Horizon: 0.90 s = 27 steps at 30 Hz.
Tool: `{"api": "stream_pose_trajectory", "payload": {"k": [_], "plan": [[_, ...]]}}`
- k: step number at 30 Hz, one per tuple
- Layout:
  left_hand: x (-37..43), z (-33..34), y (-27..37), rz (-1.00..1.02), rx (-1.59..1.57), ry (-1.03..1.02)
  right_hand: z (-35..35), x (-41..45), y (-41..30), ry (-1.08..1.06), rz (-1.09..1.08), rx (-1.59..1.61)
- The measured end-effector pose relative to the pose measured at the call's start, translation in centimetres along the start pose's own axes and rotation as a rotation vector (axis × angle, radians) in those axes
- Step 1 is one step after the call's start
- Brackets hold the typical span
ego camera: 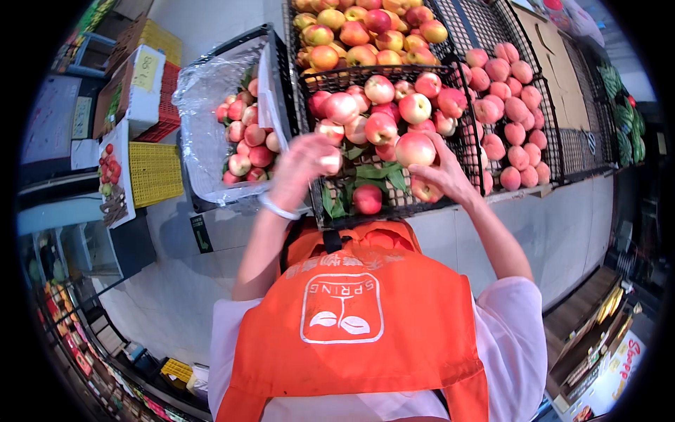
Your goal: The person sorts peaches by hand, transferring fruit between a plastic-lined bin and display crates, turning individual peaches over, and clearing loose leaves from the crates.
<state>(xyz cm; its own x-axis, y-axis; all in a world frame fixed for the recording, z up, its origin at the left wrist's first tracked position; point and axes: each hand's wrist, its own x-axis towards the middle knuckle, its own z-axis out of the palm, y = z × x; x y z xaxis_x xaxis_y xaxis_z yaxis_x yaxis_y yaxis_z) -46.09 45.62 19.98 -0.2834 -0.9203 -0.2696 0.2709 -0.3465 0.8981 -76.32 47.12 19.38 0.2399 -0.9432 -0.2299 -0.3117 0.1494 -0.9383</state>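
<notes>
My right hand (pixel 448 171) grips a large pale pink-and-yellow peach (pixel 415 149) above the front of a black plastic mesh crate (pixel 448 207). Just below those fingers sits another peach (pixel 426 191), partly covered. Motion blurs my left hand (pixel 303 161), which wears a pale bangle on the wrist. At its fingertips is a pink-white peach (pixel 330 160), apparently held, at the crate's left side. Behind both hands lie several red-and-cream peaches (pixel 381 128). Green leaves (pixel 377 173) and one red peach (pixel 367 199) occupy the crate's near part.
To the left stands a dark crate with clear plastic lining (pixel 203 142) and smaller peaches (pixel 255 134). Yellow-red nectarines (pixel 361 34) fill the crate behind. Fuzzy pink peaches (pixel 516 109) lie on the right, with scissors (pixel 590 142) beyond. Yellow crates (pixel 154 173) stand farther left.
</notes>
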Motion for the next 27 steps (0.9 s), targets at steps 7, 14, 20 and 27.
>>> {"api": "stream_pose_trajectory", "payload": {"k": [7, 14, 20, 27], "plan": [[-0.2, 6.3, -3.6, -0.141, -0.724, -0.171, 9.1, 1.7, -7.5, 0.271, -0.294, -0.471], [0.3, 2.6, -2.9, -0.190, -1.034, -0.081, 11.1, 4.1, -9.9, 0.001, -0.361, -0.438], [2.7, -4.6, 0.3, 0.098, -1.199, -0.298, 11.4, 4.0, -10.4, 0.059, -0.421, -0.421], [9.7, -21.2, 1.7, 0.019, -0.819, 0.143, 10.0, 2.0, -6.8, 0.200, -0.445, -0.491]]}}
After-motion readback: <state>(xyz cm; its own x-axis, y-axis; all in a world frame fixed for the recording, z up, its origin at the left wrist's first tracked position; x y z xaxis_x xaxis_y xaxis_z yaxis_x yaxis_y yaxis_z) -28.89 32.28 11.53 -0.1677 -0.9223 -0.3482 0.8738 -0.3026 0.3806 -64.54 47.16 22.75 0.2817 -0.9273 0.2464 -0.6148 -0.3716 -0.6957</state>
